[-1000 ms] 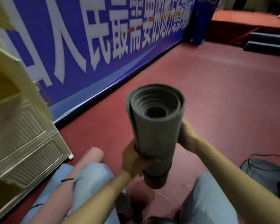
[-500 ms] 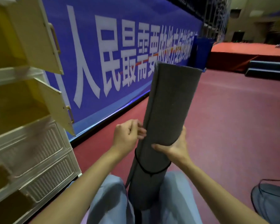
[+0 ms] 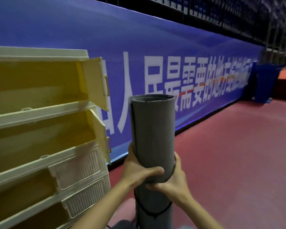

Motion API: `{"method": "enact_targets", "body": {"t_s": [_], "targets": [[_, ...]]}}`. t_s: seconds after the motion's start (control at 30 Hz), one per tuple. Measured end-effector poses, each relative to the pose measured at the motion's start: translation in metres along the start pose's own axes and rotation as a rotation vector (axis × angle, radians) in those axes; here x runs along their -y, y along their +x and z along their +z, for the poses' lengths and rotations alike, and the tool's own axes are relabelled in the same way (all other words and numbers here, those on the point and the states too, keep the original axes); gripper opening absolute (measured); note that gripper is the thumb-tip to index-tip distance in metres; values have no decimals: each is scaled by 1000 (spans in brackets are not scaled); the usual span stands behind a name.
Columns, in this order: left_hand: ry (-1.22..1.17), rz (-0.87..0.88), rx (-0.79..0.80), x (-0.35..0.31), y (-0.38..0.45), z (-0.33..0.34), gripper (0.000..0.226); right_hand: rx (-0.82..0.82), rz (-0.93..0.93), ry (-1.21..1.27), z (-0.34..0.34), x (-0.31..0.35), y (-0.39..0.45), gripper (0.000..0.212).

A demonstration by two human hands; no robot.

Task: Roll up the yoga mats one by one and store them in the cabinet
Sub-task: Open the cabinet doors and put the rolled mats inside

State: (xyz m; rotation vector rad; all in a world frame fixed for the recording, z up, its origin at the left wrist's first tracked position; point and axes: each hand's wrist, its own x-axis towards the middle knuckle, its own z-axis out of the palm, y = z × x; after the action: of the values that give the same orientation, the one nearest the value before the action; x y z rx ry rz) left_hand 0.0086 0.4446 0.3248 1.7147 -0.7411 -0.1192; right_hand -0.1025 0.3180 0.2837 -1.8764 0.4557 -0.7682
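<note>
Holding the rolled grey yoga mat (image 3: 153, 138) upright at centre frame, I have this one rolled and banded (a dark strap (image 3: 155, 212) circles it low down), but not yet stored. My left hand (image 3: 137, 172) wraps the roll from the left, thumb across its front; my right hand (image 3: 173, 180) clasps it just below, fingers (image 3: 153, 186) curled round. At left the cream cabinet (image 3: 40, 116) stands beside the mat, its doors swung open; I judge loading comes next.

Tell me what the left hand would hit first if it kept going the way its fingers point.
The left hand points rightward and already wraps the rolled grey mat, so the mat comes first; beyond it sits the right hand.
</note>
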Motion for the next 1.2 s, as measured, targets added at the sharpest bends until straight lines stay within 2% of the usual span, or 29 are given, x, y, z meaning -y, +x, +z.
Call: {"method": "enact_targets", "body": {"t_s": [0.07, 0.27, 0.37, 0.43, 0.53, 0.57, 0.67, 0.77, 0.83, 1.0, 1.1, 1.2], "targets": [[-18, -40, -163, 3, -9, -24, 106, 115, -70, -21, 13, 14, 7, 137], [-170, -71, -436, 22, -37, -102, 116, 365, -256, -52, 71, 51, 19, 150], [-241, -122, -532, 29, -39, -151, 101, 479, -314, 8, 115, 73, 23, 147], [-305, -164, -573, 22, -34, -186, 92, 542, -332, 59, 139, 82, 29, 149], [-385, -199, -655, 12, -19, -240, 99, 665, -288, 61, 170, 85, 33, 162], [-376, -203, -675, 10, -12, -257, 101, 695, -245, 62, 182, 88, 33, 160], [-316, -246, -690, 9, 7, -304, 106, 606, -175, 37, 221, 110, 32, 120], [-282, -276, -655, 3, 22, -344, 123, 533, -179, 1, 255, 146, 49, 107], [-286, -342, -639, 0, 30, -365, 133, 564, -175, -40, 272, 171, 61, 109], [-333, -474, -592, -2, 45, -417, 133, 683, -155, -137, 308, 226, 89, 117], [-381, -486, -629, -3, 56, -444, 123, 782, -141, -201, 322, 253, 105, 134], [-371, -500, -594, -6, 70, -462, 130, 872, -78, -194, 326, 263, 110, 160]]}}
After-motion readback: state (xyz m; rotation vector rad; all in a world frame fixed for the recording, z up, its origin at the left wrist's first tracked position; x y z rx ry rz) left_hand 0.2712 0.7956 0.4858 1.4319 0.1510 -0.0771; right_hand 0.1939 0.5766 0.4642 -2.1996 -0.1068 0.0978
